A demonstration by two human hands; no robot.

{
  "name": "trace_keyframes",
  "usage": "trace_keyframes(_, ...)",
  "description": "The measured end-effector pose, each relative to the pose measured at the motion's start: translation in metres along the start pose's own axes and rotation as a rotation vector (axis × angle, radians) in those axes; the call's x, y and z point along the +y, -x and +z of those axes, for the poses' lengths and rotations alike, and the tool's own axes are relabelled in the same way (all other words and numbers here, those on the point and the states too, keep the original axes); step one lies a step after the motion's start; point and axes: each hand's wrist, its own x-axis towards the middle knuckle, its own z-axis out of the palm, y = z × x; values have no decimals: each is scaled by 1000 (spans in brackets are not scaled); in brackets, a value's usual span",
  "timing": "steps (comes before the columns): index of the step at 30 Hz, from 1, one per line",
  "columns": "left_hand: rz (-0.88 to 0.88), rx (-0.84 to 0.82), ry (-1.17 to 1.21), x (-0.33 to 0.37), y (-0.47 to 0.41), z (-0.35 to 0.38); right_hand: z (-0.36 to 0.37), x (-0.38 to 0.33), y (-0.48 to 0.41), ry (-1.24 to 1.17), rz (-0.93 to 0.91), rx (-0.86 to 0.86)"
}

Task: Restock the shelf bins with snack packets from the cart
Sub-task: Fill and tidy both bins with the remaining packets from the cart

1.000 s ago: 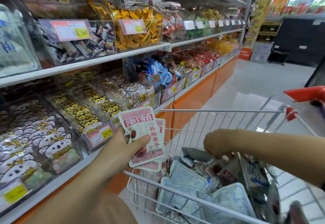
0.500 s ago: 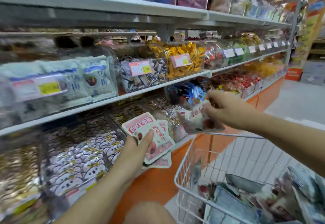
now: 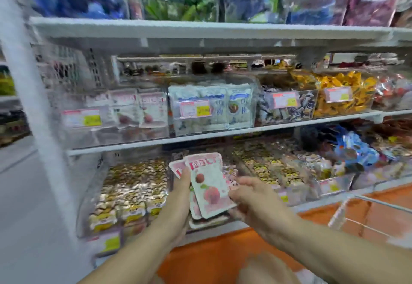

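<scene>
The pink-and-white flat plastic snack packets (image 3: 208,185) sit as a small fanned stack at the centre of the frame, in front of the lowest row of bins. Their long axis runs nearly upright, tops leaning slightly left. My left hand (image 3: 177,204) grips the stack from the left, thumb across the front. My right hand (image 3: 254,196) comes in from the right with curled fingers on the front packet's lower right edge, pinching it as far as I can tell through the blur. The clear plastic bin with matching pink-and-white packets (image 3: 138,114) stands on the white metal shelf (image 3: 223,135) above, up and to the left of both hands. My left hand is nearer to it, so I judge the stack must rise leftward. The wire cart (image 3: 376,204) shows at the lower right.
</scene>
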Motion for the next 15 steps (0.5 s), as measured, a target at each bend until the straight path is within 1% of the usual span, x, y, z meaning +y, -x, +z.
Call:
trace_keyframes(2,95,53,-111,3,12,-20,18,11,-6,66,25,-44)
trace_keyframes(4,166,111,-217,7,26,-37,38,11,-9,180,-5,-113)
trace_keyframes(5,198,132,-226,6,28,-47,46,10,-9,238,-15,-154)
trace_keyframes(8,227,160,-284,14,42,-69,67,3,-15,415,-63,-246)
trace_keyframes(10,245,126,-404,22,48,-87,77,-8,-21,552,-150,-290)
trace_keyframes(12,253,93,-507,36,54,-101,86,-27,-31,679,-300,-341)
trace_keyframes(15,309,59,-725,69,63,-107,99,-61,-44,855,-430,-543)
